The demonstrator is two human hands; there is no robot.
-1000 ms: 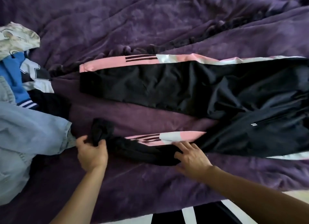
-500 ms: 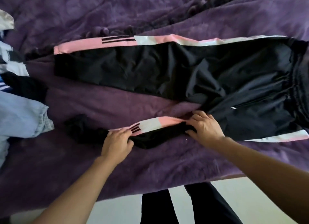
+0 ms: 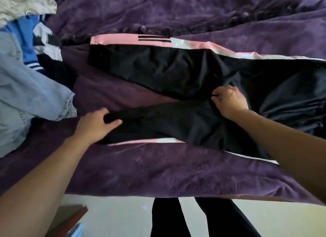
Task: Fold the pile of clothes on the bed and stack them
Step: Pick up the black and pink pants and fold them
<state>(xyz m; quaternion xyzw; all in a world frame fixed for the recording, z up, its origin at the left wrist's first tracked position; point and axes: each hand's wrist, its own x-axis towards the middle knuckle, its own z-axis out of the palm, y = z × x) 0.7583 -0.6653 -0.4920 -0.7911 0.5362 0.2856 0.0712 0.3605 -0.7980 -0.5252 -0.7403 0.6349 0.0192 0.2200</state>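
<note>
Black track pants point(image 3: 176, 74) with pink and white side stripes lie spread across the purple bed cover point(image 3: 158, 169), legs pointing left. The far leg is flat. The near leg point(image 3: 167, 123) lies flat too, its pink stripe at the near edge. My left hand point(image 3: 96, 125) grips the cuff end of the near leg, thumb on top. My right hand point(image 3: 229, 102) pinches the fabric at the crotch where the two legs meet. The waistband runs out of view at the right.
A pile of clothes sits at the left: a light blue denim piece point(image 3: 26, 95), a blue and white top point(image 3: 26, 40) and a pale patterned cloth point(image 3: 23, 3). The bed's near edge point(image 3: 158, 195) meets a light floor, where my black-trousered legs stand.
The near leg, bunched and twisted before, now lies straightened with its stripe toward me. My left hand moved out to the cuff and my right hand moved up to the crotch.
</note>
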